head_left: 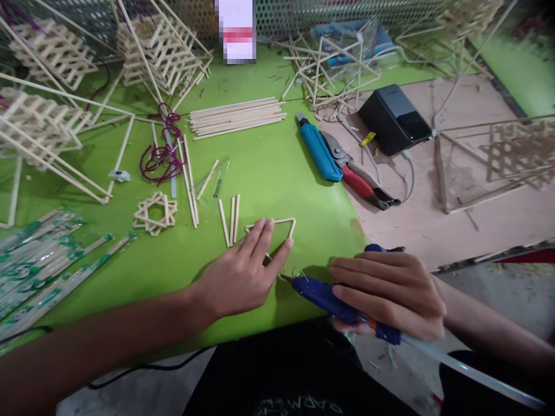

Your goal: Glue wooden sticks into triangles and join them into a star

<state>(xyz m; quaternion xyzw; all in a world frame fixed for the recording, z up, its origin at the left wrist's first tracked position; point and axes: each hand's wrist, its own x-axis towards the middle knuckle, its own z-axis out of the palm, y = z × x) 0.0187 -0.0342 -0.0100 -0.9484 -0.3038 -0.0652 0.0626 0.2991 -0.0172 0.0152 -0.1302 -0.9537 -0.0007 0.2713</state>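
My left hand (240, 271) lies palm down on the green table, its fingers stretched over a small frame of thin wooden sticks (284, 220). Part of that frame is hidden under the fingers. In my right hand (390, 294) is a blue glue gun (321, 298), with a clear glue stick (468, 372) coming out of its back. The nozzle points left, close to the frame and my left fingertips. Several short wooden sticks (235, 218) lie just beyond my left hand. A star-shaped stick ring (156, 213) rests farther left.
Stick lattice structures (160, 55) stand at the back left. A bundle of long sticks (236, 117), a blue cutter (319, 149), red-handled pruning shears (359, 180) and a black power box (395, 118) lie beyond my hands. Wrapped chopsticks (43, 263) and purple string (162, 153) are at left.
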